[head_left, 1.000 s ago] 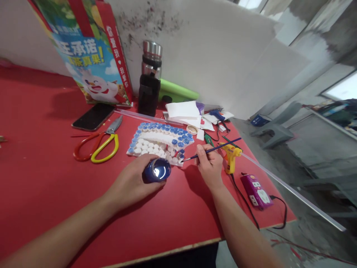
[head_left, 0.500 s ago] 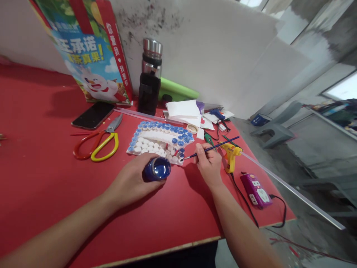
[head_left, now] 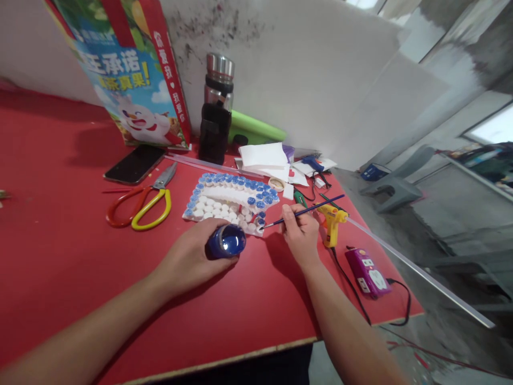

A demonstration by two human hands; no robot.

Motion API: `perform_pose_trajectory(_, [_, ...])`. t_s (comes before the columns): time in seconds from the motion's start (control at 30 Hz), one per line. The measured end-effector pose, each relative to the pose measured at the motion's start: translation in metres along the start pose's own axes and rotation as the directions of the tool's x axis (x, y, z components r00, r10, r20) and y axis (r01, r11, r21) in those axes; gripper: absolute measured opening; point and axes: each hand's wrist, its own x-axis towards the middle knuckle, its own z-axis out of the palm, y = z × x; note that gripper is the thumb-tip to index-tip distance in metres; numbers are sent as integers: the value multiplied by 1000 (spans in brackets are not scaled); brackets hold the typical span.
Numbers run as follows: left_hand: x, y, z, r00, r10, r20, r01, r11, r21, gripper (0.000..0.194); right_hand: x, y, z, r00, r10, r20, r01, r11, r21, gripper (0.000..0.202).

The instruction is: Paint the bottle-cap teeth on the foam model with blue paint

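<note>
L hand [head_left: 188, 259] curled round jar [head_left: 216, 245] of blue liquid, nearside of studded panel [head_left: 218, 197] on red table [head_left: 240, 321]; R hand [head_left: 300, 235] pinching slim brush [head_left: 324, 204], tip at panel's near-R corner. Jar prob. rigid, spillable: hold upright by wall; brush light.

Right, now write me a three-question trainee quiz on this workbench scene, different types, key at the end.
1. What does the right hand hold? a) the steel bottle; b) a thin paintbrush; c) the printed bag
2. True or false: the scissors lie on the red tabletop, closer to the phone than to the yellow glue gun.
3. Fill in the colour: the left hand holds an open container that looks ____ inside.

Key: 1 b; 2 true; 3 blue
</note>
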Motion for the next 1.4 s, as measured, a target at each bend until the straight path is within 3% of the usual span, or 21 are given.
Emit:
perform_pose_trajectory(0.2, [0, -2, 0, 1000, -5, -5, 5, 1000, 17, 51, 1, 1, -1, 999, 4, -54, -4, 1000, -4, 48])
perform_pose_trajectory(0.4, [1, 0, 0, 1000, -6, 0, 6, 1000, 12, 49, 0, -3, 1, 999, 30, 26, -30, 999, 10, 48])
perform_pose_trajectory(0.57, [0, 0, 1, 1000, -3, -9, 3, 1000, 11, 50, 1, 1, -1, 999, -8, -48, 6, 999, -39, 47])
perform_pose_trajectory(0.8, [-1, -2, 2, 1000, 5, -12, -5, 1000, 14, 52, -1, -1, 0, 1000, -8, 27, 9, 1000, -24, 43])
perform_pose_trajectory(1.0, [-1, -1, 1, 1000, 0, 7, 0, 1000, 3, 53, 2, -2, -2, 998, -41, -46, 38, 997, -70, 45])
perform_pose_trajectory(1.4, [-2, -2, 1, 1000, 9, 10, -9, 1000, -12, 52, 4, 0, -6, 999, -2, -36, 1, 999, -39, 47])
